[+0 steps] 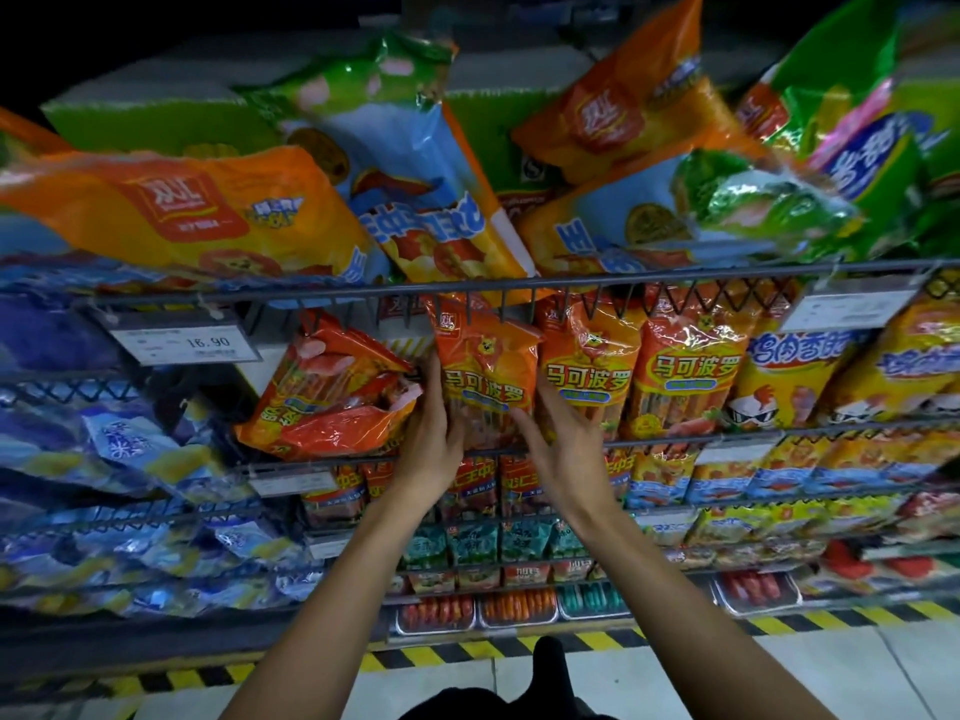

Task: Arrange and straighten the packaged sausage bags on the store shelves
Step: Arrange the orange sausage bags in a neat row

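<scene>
Two hands frame one orange sausage bag [485, 374] on the second shelf down, behind the wire rail [519, 285]. The left hand [431, 439] lies flat along the bag's left edge with fingers straight; the right hand [558, 433] cups its lower right corner, fingers spread and slightly bent. Just beside it on the left, a slumped bag [332, 392] lies tilted on its side, while the upright bags [639, 371] to the right stand in a neat row. Pushing the held bag leftwards would probably crush the slumped one further, and letting go too soon may let it topple into that gap
</scene>
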`<state>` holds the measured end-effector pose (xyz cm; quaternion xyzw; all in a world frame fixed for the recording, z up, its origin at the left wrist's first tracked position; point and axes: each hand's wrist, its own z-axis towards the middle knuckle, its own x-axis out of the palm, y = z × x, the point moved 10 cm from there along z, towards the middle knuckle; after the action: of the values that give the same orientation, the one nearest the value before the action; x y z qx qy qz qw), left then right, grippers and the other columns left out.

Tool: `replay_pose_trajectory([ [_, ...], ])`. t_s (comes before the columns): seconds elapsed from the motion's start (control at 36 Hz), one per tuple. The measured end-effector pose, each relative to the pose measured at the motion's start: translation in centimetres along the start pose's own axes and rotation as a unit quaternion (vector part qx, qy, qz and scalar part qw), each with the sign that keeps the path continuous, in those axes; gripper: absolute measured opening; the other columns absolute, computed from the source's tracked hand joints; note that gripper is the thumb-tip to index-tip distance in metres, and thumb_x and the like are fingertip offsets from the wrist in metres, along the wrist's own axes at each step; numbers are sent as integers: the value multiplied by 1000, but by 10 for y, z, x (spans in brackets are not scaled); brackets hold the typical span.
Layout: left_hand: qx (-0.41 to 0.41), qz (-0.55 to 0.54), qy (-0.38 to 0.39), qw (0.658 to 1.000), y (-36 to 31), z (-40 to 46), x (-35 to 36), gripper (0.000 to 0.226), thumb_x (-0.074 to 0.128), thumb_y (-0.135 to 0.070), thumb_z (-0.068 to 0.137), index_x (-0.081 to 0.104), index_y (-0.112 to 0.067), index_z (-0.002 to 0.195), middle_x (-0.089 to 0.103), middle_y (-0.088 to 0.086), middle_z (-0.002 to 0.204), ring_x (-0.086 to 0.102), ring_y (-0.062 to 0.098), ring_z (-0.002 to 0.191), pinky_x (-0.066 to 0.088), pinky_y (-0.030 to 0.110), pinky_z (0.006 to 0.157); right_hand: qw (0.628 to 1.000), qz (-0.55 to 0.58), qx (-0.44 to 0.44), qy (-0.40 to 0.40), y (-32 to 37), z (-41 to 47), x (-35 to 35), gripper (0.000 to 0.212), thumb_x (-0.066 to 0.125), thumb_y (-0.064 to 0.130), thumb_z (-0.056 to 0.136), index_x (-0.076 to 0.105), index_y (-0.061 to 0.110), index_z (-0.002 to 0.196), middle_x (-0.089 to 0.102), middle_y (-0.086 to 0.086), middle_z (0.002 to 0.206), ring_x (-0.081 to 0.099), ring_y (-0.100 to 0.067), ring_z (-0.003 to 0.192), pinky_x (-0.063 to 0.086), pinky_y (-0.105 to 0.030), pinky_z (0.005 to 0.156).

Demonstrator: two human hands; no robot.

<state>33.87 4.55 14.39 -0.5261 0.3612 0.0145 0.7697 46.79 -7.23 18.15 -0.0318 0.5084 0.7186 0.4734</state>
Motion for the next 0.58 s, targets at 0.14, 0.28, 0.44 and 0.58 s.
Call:
replay_pose_trajectory([
  [0.14, 14, -24, -60, 998, -5, -2, -23, 88, 54, -27, 106, -8, -81, 139, 60, -5, 143, 58, 6, 128, 51, 34, 100, 998, 55, 30, -9, -14, 6, -1, 52, 61, 30, 104, 45, 24, 154, 76, 2, 105, 69, -20, 72, 57, -43, 72],
  [0.28, 16, -65, -101, 993, -10, -10, -33, 66, 53, -53, 100, 16, -62, 154, 59, -3, 143, 55, 14, 133, 48, 40, 109, 985, 155, 74, -24, -16, 13, -3, 54, 56, 33, 106, 36, 40, 155, 63, 41, 121, 61, -29, 102, 57, -29, 84],
  [0.44, 9, -8, -74, 997, -8, -8, -25, 54, 42, -44, 107, 37, -27, 158, 43, -14, 152, 38, 2, 141, 31, 19, 110, 997, 50, 45, 25, -16, 21, 1, 49, 54, 25, 107, 42, 16, 154, 60, 11, 66, 56, -9, 50, 43, -30, 49],
  [0.58, -32, 36, 11, 999, 17, -10, -5, 56, 38, -41, 109, 19, -32, 162, 44, -5, 157, 49, 22, 137, 42, 29, 96, 998, 28, 24, 48, -12, 14, 7, 46, 56, 20, 106, 47, 10, 149, 63, 18, 85, 62, -4, 68, 42, -27, 62],
])
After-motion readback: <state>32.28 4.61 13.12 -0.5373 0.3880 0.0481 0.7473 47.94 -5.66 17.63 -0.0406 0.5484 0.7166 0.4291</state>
